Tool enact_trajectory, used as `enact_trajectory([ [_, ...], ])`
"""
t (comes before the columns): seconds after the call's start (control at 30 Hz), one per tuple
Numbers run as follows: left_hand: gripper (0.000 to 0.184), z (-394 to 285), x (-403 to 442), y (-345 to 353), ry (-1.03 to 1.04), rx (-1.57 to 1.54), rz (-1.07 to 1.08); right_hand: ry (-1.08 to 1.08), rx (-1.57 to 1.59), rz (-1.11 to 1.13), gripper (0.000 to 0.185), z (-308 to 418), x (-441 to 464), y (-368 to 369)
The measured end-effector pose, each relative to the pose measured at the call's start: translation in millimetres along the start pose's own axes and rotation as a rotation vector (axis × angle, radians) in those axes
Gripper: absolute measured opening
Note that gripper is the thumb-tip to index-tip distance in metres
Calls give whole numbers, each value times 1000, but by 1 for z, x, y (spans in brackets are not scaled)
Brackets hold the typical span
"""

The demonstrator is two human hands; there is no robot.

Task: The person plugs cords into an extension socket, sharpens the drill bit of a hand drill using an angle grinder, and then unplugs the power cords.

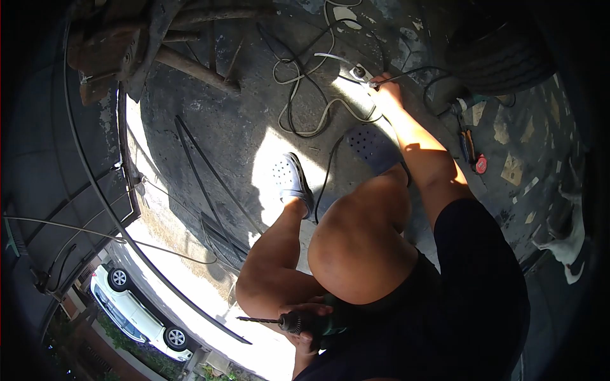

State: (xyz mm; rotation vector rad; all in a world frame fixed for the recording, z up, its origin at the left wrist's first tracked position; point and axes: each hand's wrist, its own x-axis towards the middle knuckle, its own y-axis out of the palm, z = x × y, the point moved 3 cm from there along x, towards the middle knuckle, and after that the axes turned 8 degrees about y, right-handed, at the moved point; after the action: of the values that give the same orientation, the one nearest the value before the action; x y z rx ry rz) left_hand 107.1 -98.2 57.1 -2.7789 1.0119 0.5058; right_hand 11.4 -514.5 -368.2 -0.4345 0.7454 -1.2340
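Note:
At the top, my right hand [386,95] is closed around a dark plug with a cord [416,71], against a white power strip [350,75]. Whether the plug is fully seated I cannot tell. Another black plug [359,71] sits in the strip. Low in the view, by my lap, my left hand [307,343] grips a power drill [293,322]. A long drill bit [257,319] in its chuck points left. Much of the drill's body is hidden in shadow and against dark clothing.
Tangled cables [304,95] lie on the concrete floor. A tyre [502,60], pliers [467,146], a red round object [481,164] and a white animal [567,247] are on the right. Wooden furniture [152,51] stands upper left; a white car [136,315] is outside.

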Motion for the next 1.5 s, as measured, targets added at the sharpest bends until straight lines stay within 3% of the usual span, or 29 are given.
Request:
enact_trajectory([
  [0.23, 68, -4, 4, 7, 27, -23, 42, 153, -264, 142, 30, 8, -2, -3],
  [0.3, 67, -2, 1, 4, 51, -25, 49, -1, -287, -178, 36, 2, -14, 2],
  [0.33, 67, -2, 0, 3, 66, -20, 57, 106, -213, -358, 35, 5, -23, 6],
  [0.37, 67, -1, 0, 1, 69, -19, 45, 98, -209, -350, 35, 9, -35, 17],
  [0.43, 68, -1, -6, -4, 57, -11, 20, 319, 67, -239, 33, 14, -83, 36],
  [0.5, 68, 2, -12, -12, 58, -29, -2, -16, -45, 430, 26, 48, -116, 51],
  [0.57, 68, 3, -15, -17, 62, -49, -10, -324, -251, 721, 22, 80, -130, 74],
  [0.6, 71, 3, -17, -20, 38, -56, -70, -320, -248, 721, 22, 84, -132, 85],
  [0.67, 74, 3, -20, -26, 16, -57, -121, -743, -478, 650, 18, 89, -143, 122],
  [0.77, 76, 6, -22, -37, 16, -32, -120, -845, -678, 605, 21, 92, -150, 157],
  [0.9, 78, 6, -23, -40, 26, 23, -159, -771, -754, 606, 23, 98, -153, 152],
  [1.1, 80, 6, -19, -38, 74, 60, -140, -808, -917, 418, 23, 85, -151, 142],
  [1.17, 81, 4, -17, -36, 76, 80, -112, -637, -630, 306, 17, 79, -149, 123],
  [1.2, 82, 3, -18, -34, 77, 104, -106, -629, -641, 307, 17, 75, -149, 107],
  [1.27, 83, 7, -21, -35, 74, 98, -116, -239, 58, 254, 13, 59, -135, 51],
  [1.3, 83, 12, -20, -27, 73, 91, -109, -181, 208, 106, 12, 45, -132, 20],
  [1.33, 83, 13, -22, -28, 73, 80, -98, -89, 198, 47, 11, 24, -131, -7],
  [1.37, 82, 13, -24, -27, 73, 72, -86, 48, -9, 76, 14, -18, -125, -21],
  [1.4, 82, 14, -23, -25, 75, 64, -73, 105, 70, -97, 18, -37, -128, -50],
  [1.47, 82, 13, -23, -22, 74, 51, -44, 32, -51, 92, 17, -86, -130, -88],
  [1.5, 81, 12, -23, -21, 71, 47, -29, 39, -51, 83, 17, -111, -131, -97],
])
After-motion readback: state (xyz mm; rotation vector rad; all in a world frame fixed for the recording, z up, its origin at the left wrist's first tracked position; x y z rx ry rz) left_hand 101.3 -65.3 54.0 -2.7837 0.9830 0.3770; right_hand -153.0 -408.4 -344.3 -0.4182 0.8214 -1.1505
